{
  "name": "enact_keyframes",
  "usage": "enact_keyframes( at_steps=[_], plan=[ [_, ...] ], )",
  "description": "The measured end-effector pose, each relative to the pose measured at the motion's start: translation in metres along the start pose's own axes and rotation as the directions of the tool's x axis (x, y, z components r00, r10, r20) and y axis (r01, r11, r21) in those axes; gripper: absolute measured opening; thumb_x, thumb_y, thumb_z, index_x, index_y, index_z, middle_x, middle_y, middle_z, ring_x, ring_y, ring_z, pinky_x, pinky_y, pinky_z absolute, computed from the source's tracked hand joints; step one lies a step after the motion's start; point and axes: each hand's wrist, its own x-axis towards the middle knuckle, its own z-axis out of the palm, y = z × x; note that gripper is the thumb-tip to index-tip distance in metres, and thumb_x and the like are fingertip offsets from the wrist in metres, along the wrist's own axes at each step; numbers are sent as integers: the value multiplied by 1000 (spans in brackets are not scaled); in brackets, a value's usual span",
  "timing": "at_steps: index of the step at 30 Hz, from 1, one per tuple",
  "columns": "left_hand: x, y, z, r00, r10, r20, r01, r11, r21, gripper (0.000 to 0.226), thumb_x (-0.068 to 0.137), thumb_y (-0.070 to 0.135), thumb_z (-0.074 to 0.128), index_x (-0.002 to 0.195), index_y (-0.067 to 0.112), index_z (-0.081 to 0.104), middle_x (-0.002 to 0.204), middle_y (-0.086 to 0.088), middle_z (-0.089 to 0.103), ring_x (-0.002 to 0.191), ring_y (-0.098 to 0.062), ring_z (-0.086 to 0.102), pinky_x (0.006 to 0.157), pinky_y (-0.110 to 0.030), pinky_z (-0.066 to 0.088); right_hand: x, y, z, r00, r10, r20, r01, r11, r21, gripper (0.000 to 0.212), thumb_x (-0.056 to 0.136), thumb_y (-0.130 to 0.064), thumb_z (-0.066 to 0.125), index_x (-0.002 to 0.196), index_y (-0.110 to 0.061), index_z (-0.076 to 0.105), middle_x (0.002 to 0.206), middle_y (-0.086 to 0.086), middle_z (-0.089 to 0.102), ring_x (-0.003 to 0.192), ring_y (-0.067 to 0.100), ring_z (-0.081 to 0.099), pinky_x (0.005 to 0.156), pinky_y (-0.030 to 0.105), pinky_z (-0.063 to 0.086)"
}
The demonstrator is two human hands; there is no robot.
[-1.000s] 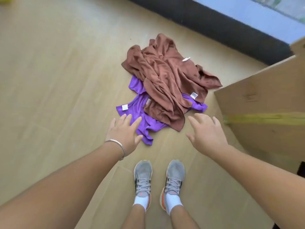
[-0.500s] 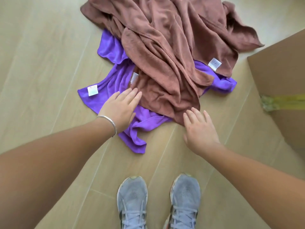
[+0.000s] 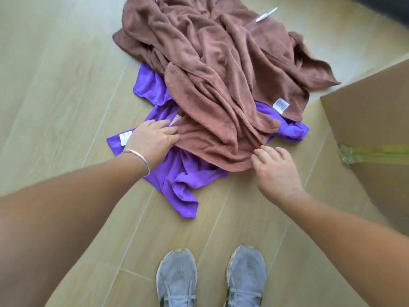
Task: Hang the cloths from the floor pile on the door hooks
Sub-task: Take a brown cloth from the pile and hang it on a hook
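A pile of cloths lies on the wooden floor: a large crumpled brown cloth (image 3: 212, 69) on top of a purple cloth (image 3: 177, 173) that sticks out at the left, right and near side. My left hand (image 3: 150, 141), with a silver bangle on the wrist, holds the brown cloth's near-left edge; its thumb is hidden under the fabric. My right hand (image 3: 276, 169) pinches the brown cloth's near edge with curled fingers. No door hooks are in view.
A cardboard box (image 3: 371, 120) with yellowish tape stands close on the right of the pile. My two grey shoes (image 3: 177, 278) stand on the floor just behind my hands. White labels show on the cloths.
Both hands moved forward from hovering by the pile onto the brown cloth's near edge. The right hand's fingers curled onto the fabric. The view came nearer to the pile.
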Motion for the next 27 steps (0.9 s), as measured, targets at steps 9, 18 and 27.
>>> enact_keyframes(
  at_steps=[9, 18, 27],
  plan=[
    [-54, -9, -154, 979, -200, 27, 200, 980, -5, 30, 73, 2, 78, 101, 14, 75, 112, -3, 71, 111, -28, 63, 98, -50, 43, -17, 24, -180, 1000, -8, -23, 6, 996, -91, 35, 83, 0, 62, 118, 1, 65, 126, 16, 62, 128, 33, 50, 108, 55, 34],
    [-119, -74, -351, 882, -469, 52, 454, 874, 173, 36, 102, 27, 35, 134, 35, 50, 144, 19, 43, 141, -9, 28, 115, -34, 12, 25, -21, -414, 977, -173, -125, 144, 966, -216, 46, 88, -12, 47, 134, -10, 53, 144, 8, 48, 142, 26, 31, 116, 52, 14],
    [-260, -146, -524, 677, -735, -26, 721, 657, 219, 37, 103, 25, 31, 130, 44, 48, 143, 26, 41, 141, -6, 25, 117, -35, 11, 62, -157, -611, 884, -381, -272, 291, 902, -319, 47, 91, -12, 46, 138, -17, 45, 152, 3, 34, 147, 22, 13, 119, 51, 3]
  ],
)
